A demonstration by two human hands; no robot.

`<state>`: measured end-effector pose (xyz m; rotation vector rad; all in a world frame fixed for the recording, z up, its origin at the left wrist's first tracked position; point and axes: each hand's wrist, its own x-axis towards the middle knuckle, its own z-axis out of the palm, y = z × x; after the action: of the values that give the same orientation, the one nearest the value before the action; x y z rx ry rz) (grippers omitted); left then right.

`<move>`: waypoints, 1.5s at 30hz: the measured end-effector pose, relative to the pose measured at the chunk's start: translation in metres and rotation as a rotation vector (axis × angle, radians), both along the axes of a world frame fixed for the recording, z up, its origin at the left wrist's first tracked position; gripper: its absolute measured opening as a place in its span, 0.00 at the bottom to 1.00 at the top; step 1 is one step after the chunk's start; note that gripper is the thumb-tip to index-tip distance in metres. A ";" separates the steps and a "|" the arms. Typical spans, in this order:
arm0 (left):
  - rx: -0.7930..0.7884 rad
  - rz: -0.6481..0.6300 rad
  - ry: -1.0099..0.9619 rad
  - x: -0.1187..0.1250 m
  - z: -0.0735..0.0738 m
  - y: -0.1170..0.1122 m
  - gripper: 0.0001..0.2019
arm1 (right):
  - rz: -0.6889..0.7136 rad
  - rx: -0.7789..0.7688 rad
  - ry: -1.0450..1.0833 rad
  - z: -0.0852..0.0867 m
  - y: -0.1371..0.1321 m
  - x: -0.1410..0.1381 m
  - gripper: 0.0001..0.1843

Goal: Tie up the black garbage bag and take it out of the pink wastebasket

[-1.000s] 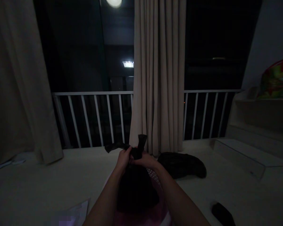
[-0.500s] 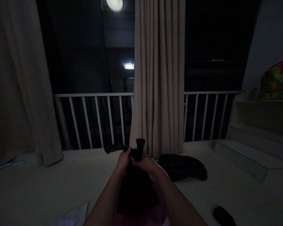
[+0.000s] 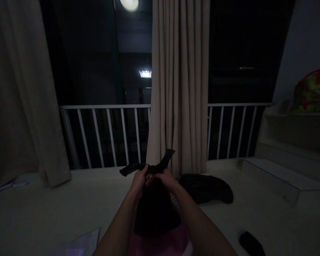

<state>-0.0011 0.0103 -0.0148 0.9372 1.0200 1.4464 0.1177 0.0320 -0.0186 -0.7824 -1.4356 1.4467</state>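
A black plastic bag (image 3: 156, 213) hangs upright in front of me, its top gathered between my two hands. My left hand (image 3: 140, 179) is closed round the left handle, whose loose end sticks out to the left. With fingers pinched, my right hand (image 3: 166, 177) grips the other handle, and its end points up to the right. The handles cross between the hands; the dark hides whether they form a knot. Behind and below the bag shows a pink basket (image 3: 173, 240) with a white lattice side, partly covered by the bag and my forearms.
Another black bag (image 3: 206, 188) lies on the floor at right, by the beige curtain (image 3: 180, 89). A small dark object (image 3: 252, 243) is at lower right, a flat sheet (image 3: 89, 241) at lower left. A white railing (image 3: 109, 106) runs behind. A colourful bag (image 3: 313, 92) sits on a ledge.
My right hand has shifted slightly right, and its handle end now slants up to the right instead of standing straight up. The left hand has hardly moved.
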 end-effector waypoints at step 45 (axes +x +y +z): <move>-0.051 -0.180 -0.174 0.006 0.011 -0.008 0.26 | -0.164 -0.206 0.063 0.007 -0.006 -0.009 0.19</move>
<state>0.0051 0.0026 -0.0033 0.8286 0.8197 1.3206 0.1091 0.0262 -0.0114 -0.9515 -1.1587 1.4933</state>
